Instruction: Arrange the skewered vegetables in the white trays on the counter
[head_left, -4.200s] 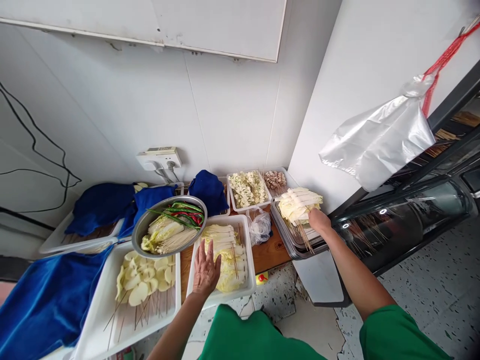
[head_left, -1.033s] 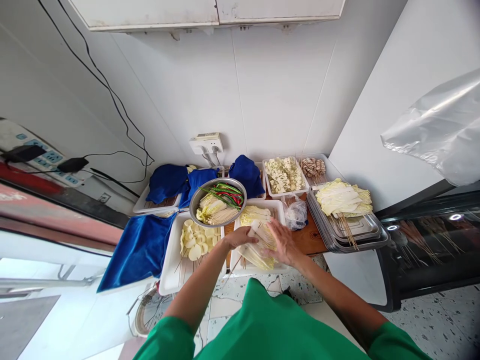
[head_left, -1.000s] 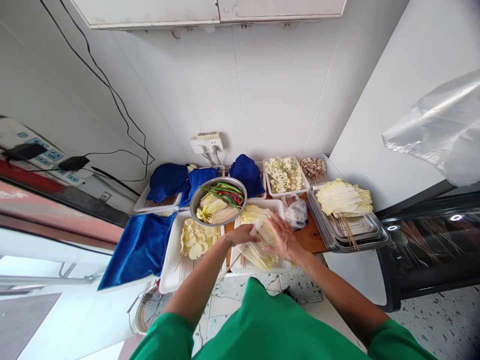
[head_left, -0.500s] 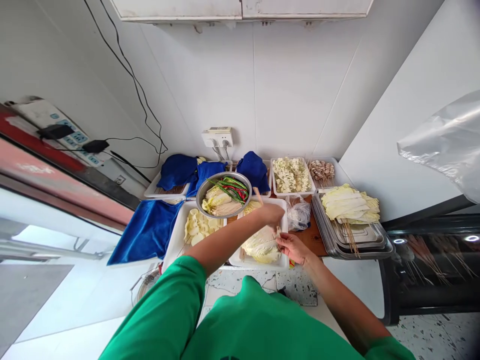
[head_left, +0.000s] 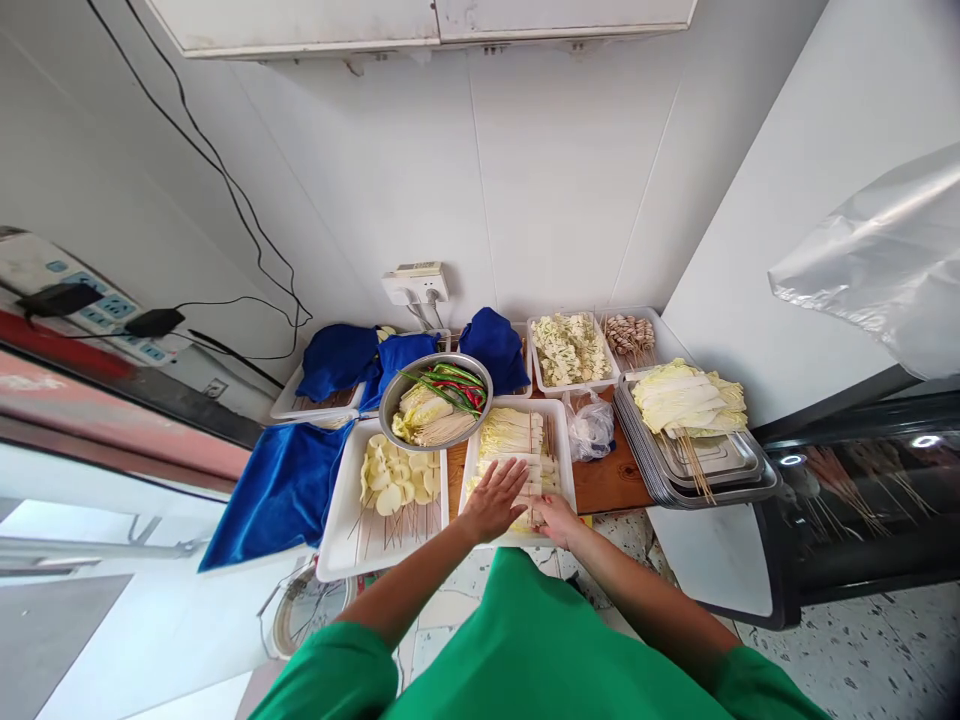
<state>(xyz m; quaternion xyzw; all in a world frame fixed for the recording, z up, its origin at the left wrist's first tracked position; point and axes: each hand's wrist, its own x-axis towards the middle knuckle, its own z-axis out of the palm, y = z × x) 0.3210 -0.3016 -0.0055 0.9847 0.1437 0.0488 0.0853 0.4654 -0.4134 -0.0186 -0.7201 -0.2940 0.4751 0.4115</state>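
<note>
My left hand (head_left: 495,500) lies flat, fingers spread, over the pale skewered vegetables (head_left: 514,430) in the white middle tray (head_left: 568,470). Beside it, my right hand (head_left: 556,520) reaches in from the right with fingers stretched toward the left hand. Its fingertips touch or hover just over the same vegetables; exact contact is hidden. These pieces are yellowish and white, like cabbage leaves, with thin wooden skewers (head_left: 551,440) at the right side. The hands cover the near part of the tray's contents.
A metal bowl (head_left: 486,408) of peppers, cabbage and enoki overlaps the tray's left corner. Skewered potato slices (head_left: 401,475) fill a tray at left. Skewered cabbage leaves (head_left: 690,400) rest on stacked metal trays (head_left: 652,480) at right. A plastic bag (head_left: 590,428) and cauliflower (head_left: 570,350) stand nearby.
My left hand has drawn back from its reach across the tray and now lies flat. My right hand has gone from a pinch at the skewered leaves to stretched fingers. The view shifted.
</note>
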